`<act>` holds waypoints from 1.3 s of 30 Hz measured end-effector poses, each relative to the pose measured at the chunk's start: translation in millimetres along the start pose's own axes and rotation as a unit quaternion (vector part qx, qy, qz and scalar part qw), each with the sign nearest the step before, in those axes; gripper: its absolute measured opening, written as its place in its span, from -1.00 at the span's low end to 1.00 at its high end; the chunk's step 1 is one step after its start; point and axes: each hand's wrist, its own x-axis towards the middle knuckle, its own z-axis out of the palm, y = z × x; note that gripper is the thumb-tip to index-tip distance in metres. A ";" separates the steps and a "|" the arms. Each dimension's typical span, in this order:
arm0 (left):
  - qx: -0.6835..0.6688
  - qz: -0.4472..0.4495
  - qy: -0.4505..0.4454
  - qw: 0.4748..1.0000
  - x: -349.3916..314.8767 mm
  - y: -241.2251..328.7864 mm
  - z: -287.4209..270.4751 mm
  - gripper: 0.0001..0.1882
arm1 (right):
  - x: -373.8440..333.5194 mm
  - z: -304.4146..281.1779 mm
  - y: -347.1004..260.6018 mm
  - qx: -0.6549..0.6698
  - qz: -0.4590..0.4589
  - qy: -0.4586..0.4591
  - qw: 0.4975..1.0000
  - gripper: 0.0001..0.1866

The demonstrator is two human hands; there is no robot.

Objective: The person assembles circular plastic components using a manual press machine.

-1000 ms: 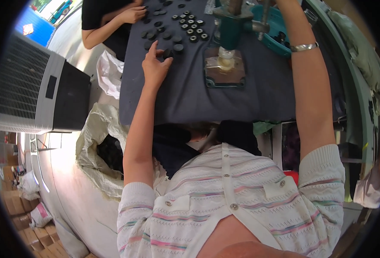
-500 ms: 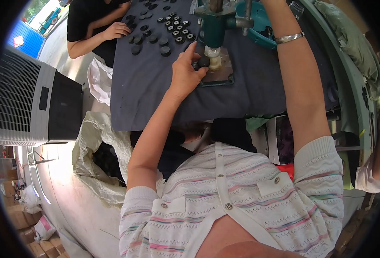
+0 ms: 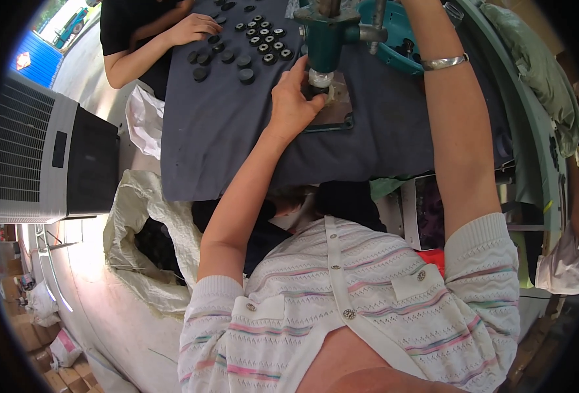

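My left hand (image 3: pixel 291 106) is at the base plate (image 3: pixel 339 118) of a green hand press (image 3: pixel 324 46). Its thumb and fingers close round a black round piece (image 3: pixel 317 90), which sits under the press's ram, wrapped in clear plastic (image 3: pixel 320 79). The fingers partly cover the piece. My right arm (image 3: pixel 458 118), with a silver bracelet (image 3: pixel 444 63), reaches up past the top edge beside the press. The right hand itself is out of the picture. Left of the press lie black round pieces with silver-coloured centres (image 3: pixel 264 48) and plain black ones (image 3: pixel 246 76).
A teal basin (image 3: pixel 394 60) with small dark parts stands right of the press on the grey-blue cloth (image 3: pixel 224 137). Across the table's left side, a co-worker's hand (image 3: pixel 198 27) is over black pieces. An open white sack (image 3: pixel 122 242) with dark contents stands on the floor, near a large grey cooler (image 3: pixel 34 144).
My left hand has moved slightly right, bringing the black round piece from beside the ram to under it. The co-worker's hand has shifted up and right over the pieces.
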 end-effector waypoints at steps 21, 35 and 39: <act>-0.048 0.018 0.015 0.999 -0.6 -9.9 2.4 -0.11 | -94.5 -68.6 -98.5 0.224 -0.054 -0.062 0.971 -0.77; -0.062 0.009 0.014 0.998 -6.1 -14.3 1.4 -0.06 | -234.2 -102.1 -120.8 0.055 -0.150 -0.125 0.979 -0.66; -0.085 0.014 -0.002 0.996 -7.9 -10.4 2.5 -0.07 | -273.1 -104.1 -123.8 -0.020 -0.119 -0.058 0.991 -0.71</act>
